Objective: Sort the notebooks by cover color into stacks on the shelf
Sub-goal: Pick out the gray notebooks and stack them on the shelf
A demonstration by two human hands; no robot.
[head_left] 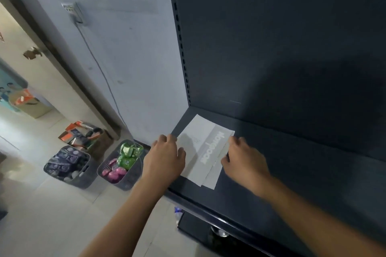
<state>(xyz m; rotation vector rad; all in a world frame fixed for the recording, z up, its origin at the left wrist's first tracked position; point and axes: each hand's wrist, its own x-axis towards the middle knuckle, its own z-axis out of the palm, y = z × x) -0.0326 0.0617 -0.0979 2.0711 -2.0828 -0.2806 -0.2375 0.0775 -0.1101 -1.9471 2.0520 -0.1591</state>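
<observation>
- On shelf (292, 173), left end: pale notebooks (203, 150), unevenly stacked.
- Left hand (165, 155): fingers curled, gripping stack's left edge.
- Right hand (243, 159): fingers curled, gripping right edge.

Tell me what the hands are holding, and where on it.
The pale grey notebooks on the shelf: left hand at the stack's left edge, right hand at its right edge, both curled against the edges. Motion blur hides whether they truly grip.
</observation>
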